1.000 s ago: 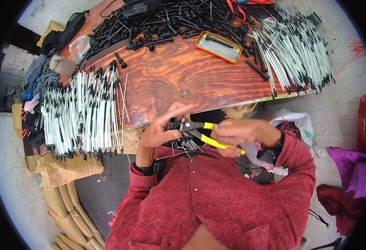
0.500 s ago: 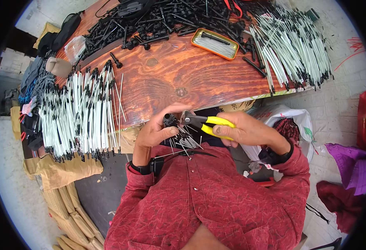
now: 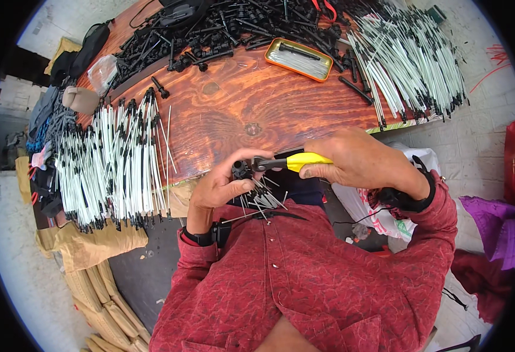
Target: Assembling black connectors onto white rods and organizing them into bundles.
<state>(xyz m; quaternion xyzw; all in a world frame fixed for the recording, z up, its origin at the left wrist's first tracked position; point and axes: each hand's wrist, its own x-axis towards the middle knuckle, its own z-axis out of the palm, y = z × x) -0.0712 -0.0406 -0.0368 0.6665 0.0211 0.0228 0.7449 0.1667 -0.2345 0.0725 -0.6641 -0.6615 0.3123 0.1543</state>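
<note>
Close to my body, just off the near table edge, my left hand [image 3: 222,183] is closed around a black plastic fitting [image 3: 241,169] with a round, hollow end. Several thin white rods [image 3: 262,196] spread out below it, some with dark ends; whether they join the fitting is hidden. My right hand [image 3: 348,161] grips yellow-handled pliers [image 3: 307,160] from the right. The dark jaws of the pliers meet the fitting beside my left fingers, and what lies between them is too small to make out.
A wooden table [image 3: 210,117] spans the front. White rods with black ends [image 3: 111,164] lie massed at left, and another such pile [image 3: 416,58] at far right. Black plastic parts [image 3: 240,26] heap along the back, near an orange-rimmed tin [image 3: 298,70] of thin pins. A white bag [image 3: 354,202] sits at right.
My right hand has turned and risen, its elbow swinging outward. The pliers now lie more level, their handles pressed closer together. My left hand stays nearly in place with the fitting.
</note>
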